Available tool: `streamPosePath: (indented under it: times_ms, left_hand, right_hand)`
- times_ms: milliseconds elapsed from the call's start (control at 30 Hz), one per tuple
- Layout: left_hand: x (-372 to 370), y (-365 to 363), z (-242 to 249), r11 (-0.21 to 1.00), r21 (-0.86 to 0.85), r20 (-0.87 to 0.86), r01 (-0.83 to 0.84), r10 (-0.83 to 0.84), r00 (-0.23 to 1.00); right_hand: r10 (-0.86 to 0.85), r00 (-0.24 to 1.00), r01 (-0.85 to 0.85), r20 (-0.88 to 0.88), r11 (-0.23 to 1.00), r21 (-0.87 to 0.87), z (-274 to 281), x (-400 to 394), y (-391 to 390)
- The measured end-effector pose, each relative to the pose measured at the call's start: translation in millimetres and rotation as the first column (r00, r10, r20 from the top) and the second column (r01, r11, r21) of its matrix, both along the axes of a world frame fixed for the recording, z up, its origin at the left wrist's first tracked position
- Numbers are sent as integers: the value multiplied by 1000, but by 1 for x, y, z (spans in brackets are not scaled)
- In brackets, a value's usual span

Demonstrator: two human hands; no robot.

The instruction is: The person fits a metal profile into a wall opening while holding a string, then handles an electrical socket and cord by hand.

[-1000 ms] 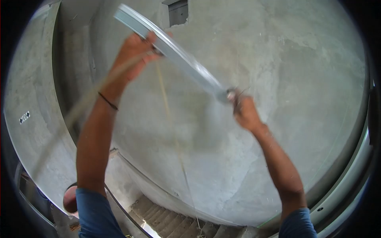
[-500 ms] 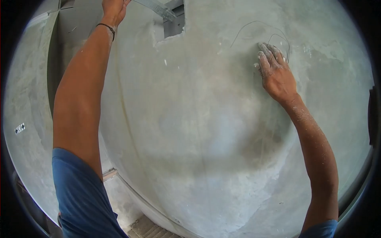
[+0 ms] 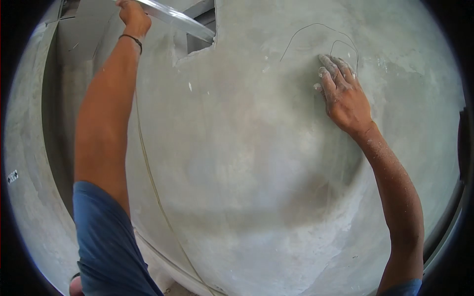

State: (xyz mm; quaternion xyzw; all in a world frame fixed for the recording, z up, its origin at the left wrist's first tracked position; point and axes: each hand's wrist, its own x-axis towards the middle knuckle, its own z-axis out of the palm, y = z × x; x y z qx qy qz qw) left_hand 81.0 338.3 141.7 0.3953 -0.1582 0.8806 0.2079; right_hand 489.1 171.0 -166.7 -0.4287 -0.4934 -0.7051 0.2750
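At the upper left my left hand is closed around a long, shiny metal strip. The far end of that strip reaches into a rough rectangular opening in the grey wall. My right hand is close against the wall on the right, its fingers bent together and coated in whitish dust. A thin dark wire loops up from these fingers and curves to the left. The grip on the wire is partly hidden behind the fingers.
The smooth grey plastered wall fills most of the view. A thin yellowish cord or line runs down it. On the left are a recess with a wall edge and a small black-and-white marker.
My left hand has moved slightly left and down with the metal strip, which now looks brighter and turned. The view has shifted, with the opening farther left. My right hand has barely moved.
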Motion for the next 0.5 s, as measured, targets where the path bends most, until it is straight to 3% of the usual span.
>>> streamPosePath:
  times_ms: [33,133,167,233,267,333,367,433,500]
  left_hand:
    - [7,-4,-6,1000,6,1,7,-7,1000]
    - [26,-14,-35,937,55,260,-346,321,911]
    - [32,-14,-44,939,53,263,-340,315,912]
    - [39,-5,-54,849,-14,397,-528,489,777]
    - [36,2,-53,852,-22,401,-523,487,776]
    - [30,12,-50,612,162,516,-774,616,595]
    - [36,10,-60,619,149,520,-772,615,593]
    - [56,7,-77,383,90,531,-920,762,369]
    - [58,35,-71,453,90,448,-887,777,442]
  right_hand:
    - [-3,1000,3,-5,1000,-9,-1,-1,0]
    - [-8,1000,8,2,1000,-15,-1,1,1]
    - [-2,1000,2,15,1000,-7,0,1,1]
    - [-25,1000,25,16,1000,-4,-1,2,3]
    - [-35,999,35,16,999,2,-2,2,3]
    - [-37,999,37,22,999,-7,-2,2,3]
    - [-34,999,35,23,999,-13,-1,2,3]
    - [-46,999,47,21,999,-22,-1,3,3]
    - [-55,998,56,9,998,-24,-1,4,4]
